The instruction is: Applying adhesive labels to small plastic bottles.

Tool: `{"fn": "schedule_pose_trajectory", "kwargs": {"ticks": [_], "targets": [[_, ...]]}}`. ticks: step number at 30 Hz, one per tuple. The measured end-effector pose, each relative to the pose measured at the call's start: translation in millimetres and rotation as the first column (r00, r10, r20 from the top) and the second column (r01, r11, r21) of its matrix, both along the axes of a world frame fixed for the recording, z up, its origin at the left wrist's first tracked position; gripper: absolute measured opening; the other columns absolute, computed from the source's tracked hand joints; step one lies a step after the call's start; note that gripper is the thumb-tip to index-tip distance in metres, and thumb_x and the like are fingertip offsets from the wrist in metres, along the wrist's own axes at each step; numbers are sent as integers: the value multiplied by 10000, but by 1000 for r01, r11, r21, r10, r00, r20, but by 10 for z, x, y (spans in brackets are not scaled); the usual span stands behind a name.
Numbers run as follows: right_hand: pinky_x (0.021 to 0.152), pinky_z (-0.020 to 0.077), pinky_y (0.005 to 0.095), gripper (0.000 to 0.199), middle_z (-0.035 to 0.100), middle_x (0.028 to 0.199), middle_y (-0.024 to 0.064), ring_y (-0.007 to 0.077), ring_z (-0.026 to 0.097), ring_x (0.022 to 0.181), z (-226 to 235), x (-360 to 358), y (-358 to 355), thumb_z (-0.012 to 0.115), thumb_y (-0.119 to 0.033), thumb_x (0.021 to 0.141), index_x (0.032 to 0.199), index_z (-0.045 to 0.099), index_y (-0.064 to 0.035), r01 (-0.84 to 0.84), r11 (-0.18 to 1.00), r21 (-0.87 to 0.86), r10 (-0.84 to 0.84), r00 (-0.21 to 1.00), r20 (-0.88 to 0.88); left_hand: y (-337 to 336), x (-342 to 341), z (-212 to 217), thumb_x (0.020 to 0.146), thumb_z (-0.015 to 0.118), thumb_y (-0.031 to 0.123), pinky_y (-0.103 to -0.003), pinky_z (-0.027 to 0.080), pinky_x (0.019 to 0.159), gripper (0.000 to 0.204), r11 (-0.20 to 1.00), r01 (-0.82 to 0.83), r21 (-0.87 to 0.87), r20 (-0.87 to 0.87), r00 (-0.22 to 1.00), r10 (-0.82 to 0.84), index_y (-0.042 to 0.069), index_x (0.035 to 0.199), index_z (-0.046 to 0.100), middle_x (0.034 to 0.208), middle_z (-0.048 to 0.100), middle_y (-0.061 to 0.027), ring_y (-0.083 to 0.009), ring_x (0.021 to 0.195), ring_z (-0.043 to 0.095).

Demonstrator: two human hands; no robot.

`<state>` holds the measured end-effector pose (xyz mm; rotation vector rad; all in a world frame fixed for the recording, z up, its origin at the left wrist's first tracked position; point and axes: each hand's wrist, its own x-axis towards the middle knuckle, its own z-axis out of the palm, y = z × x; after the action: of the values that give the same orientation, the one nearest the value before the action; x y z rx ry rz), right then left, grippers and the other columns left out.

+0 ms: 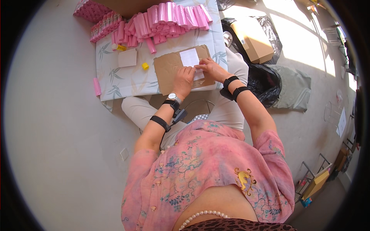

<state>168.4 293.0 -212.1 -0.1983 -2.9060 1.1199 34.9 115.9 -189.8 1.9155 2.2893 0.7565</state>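
A piece of brown cardboard (163,73) lies on the table in front of me. White paper (189,57) rests on it, and a smaller white part (199,74) shows between my hands. My left hand (185,78) has its fingers bent together at the paper's near edge. Close beside it, my right hand (212,70) pinches the same paper with thumb and fingertips. The fingers partly cover the paper, so its folds cannot be made out. A small yellow cap (145,66) stands left of the cardboard, near a stack of white paper pieces (127,58).
Many pink plastic rolls (165,19) are heaped along the far side of the patterned tablecloth (135,82). A yellow-and-white tube (120,47) lies by them. One pink roll (96,86) sits at the left edge. Right of the table are a cardboard box (252,40) and black plastic bags (264,84).
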Motion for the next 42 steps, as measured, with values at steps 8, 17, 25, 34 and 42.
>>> {"fn": "schedule_pose_trajectory", "kwargs": {"ticks": [8, 17, 25, 34, 42], "targets": [[1031, 513, 408, 483, 653, 1251, 146, 381, 607, 1183, -169, 76, 153, 637, 35, 861, 1330, 671, -77, 79, 980, -184, -93, 993, -68, 34, 69, -122, 864, 646, 30, -415, 524, 911, 260, 998, -56, 38, -34, 998, 57, 46, 1122, 679, 1097, 686, -103, -303, 1047, 642], [973, 543, 386, 481, 638, 1268, 135, 333, 637, 1149, 62, 144, -20, 704, 24, 851, 1318, 658, -84, 212, 963, -167, -216, 976, -6, 8, 28, -159, 843, 648, 28, -419, 530, 899, 258, 995, -79, 55, -1, 997, 79, 60, 1096, 680, 1089, 684, -93, -302, 1026, 639], [996, 495, 382, 318, 624, 1187, 95, 283, 580, 1166, 60, 29, -315, 669, -83, 853, 1171, 686, -99, 206, 917, 343, -147, 971, -190, 15, 14, -147, 826, 695, 5, -426, 542, 881, 263, 995, -81, 51, 20, 997, 80, 51, 1084, 694, 1060, 697, -97, -309, 1007, 650], [983, 481, 384, 317, 616, 1132, 72, 277, 565, 1158, -21, -12, -367, 635, -88, 847, 1163, 664, -81, 238, 892, 385, -172, 965, -198, 31, 38, -131, 791, 706, 15, -429, 525, 949, 368, 997, -67, -30, 4, 998, 67, 48, 1155, 671, 1147, 671, -105, -315, 1081, 622], [1007, 486, 405, 340, 609, 1191, 88, 296, 542, 1204, -26, -46, -358, 640, -77, 848, 1188, 639, -70, 217, 903, 370, -175, 974, -143, 150, 16, -165, 799, 682, 46, -428, 538, 841, 220, 996, -70, -56, -46, 997, 67, 71, 1017, 667, 976, 659, -84, -294, 964, 630]]}}
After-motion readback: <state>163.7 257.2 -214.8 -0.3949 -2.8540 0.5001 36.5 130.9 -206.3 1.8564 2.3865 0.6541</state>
